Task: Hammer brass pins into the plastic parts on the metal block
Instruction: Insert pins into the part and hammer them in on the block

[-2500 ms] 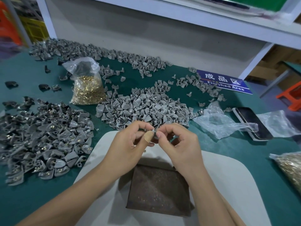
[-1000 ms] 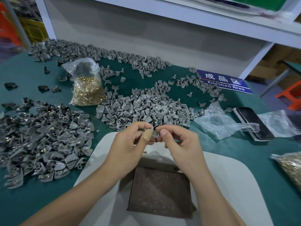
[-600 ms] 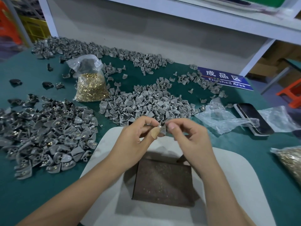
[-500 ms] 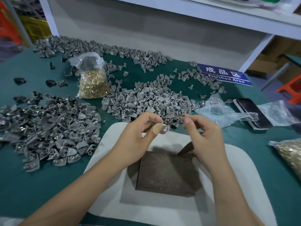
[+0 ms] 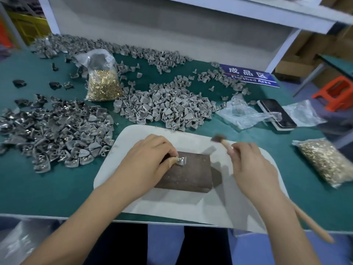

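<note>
pinning plastic part (image 5: 181, 160) on metal block (image 5: 188, 174), left grip (image 5: 150, 159) pinches it; right grip (image 5: 250, 165) clasps hammer (image 5: 219, 139).

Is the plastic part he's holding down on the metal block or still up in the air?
On the block: the plastic part rests on the metal block, pinched by the left hand.

A dark rectangular metal block (image 5: 188, 173) lies on a pale rounded mat (image 5: 183, 205). Heaps of grey plastic parts (image 5: 164, 106) lie behind and left; a clear bag of brass pins (image 5: 328, 161) lies right.
</note>
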The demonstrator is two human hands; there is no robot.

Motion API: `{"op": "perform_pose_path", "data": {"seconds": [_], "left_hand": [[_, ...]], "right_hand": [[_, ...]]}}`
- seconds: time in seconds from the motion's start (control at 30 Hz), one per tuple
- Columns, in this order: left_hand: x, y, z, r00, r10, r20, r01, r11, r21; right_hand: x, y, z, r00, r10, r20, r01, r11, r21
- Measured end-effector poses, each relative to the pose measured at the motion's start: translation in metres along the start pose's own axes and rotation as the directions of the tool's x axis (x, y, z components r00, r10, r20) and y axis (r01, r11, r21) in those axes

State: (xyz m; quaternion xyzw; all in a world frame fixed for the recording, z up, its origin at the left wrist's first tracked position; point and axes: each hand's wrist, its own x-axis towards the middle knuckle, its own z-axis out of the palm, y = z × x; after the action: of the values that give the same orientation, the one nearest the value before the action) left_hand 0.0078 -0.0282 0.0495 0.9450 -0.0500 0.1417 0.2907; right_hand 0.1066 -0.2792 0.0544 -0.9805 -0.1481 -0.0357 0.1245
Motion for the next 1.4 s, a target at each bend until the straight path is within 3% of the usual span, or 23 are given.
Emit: {"op": "perform_pose_path", "data": {"seconds": [0.1,0.17,0.33,0.47,0.57,0.7,0.83,0.93,1.07,1.17,1.27,1.4], "left_hand": [[-0.003,0.005,0.001,1.000,0.009,-0.019,-0.007,0.997,0.080],[-0.004,0.007,0.002,0.999,0.010,-0.037,-0.005,0.991,0.134],[-0.006,0.010,0.004,0.997,0.002,-0.075,0.013,0.981,0.191],[-0.005,0.011,0.003,0.997,0.003,-0.072,0.011,0.980,0.197],[-0.006,0.012,0.002,0.998,0.004,-0.071,0.010,0.980,0.197],[-0.005,0.013,0.000,0.997,0.024,-0.074,-0.007,0.977,0.214],[-0.006,0.012,-0.001,0.997,0.014,-0.073,0.001,0.980,0.200],[-0.006,0.011,-0.002,0.997,0.025,-0.072,-0.011,0.982,0.188],[-0.006,0.007,-0.002,0.997,0.029,-0.069,-0.015,0.980,0.198],[-0.006,0.006,-0.002,0.998,0.021,-0.059,-0.010,0.983,0.185],[-0.006,0.005,-0.001,0.999,0.011,-0.045,-0.004,0.986,0.166],[-0.005,0.004,-0.002,0.999,0.020,-0.035,-0.015,0.988,0.156]], "right_hand": [[-0.007,-0.006,-0.018,0.998,-0.060,0.019,0.049,0.932,0.358],[-0.015,-0.018,-0.027,0.992,-0.125,0.016,0.104,0.884,0.455],[-0.035,-0.038,-0.027,0.977,-0.208,0.033,0.176,0.891,0.418],[-0.040,-0.046,-0.022,0.983,-0.180,-0.037,0.177,0.875,0.451],[-0.040,-0.050,-0.019,0.981,-0.192,0.040,0.159,0.898,0.411],[-0.041,-0.051,-0.019,0.987,-0.140,-0.077,0.160,0.881,0.444],[-0.044,-0.057,-0.018,0.986,-0.169,0.012,0.154,0.927,0.342],[-0.047,-0.055,-0.016,0.989,-0.128,-0.075,0.146,0.921,0.361],[-0.048,-0.057,-0.016,0.987,-0.159,-0.018,0.158,0.943,0.294],[-0.047,-0.056,-0.016,0.987,-0.123,-0.105,0.151,0.928,0.340],[-0.049,-0.059,-0.015,0.986,-0.164,-0.014,0.161,0.949,0.273],[-0.056,-0.060,-0.013,0.982,-0.104,-0.160,0.152,0.931,0.331]]}}
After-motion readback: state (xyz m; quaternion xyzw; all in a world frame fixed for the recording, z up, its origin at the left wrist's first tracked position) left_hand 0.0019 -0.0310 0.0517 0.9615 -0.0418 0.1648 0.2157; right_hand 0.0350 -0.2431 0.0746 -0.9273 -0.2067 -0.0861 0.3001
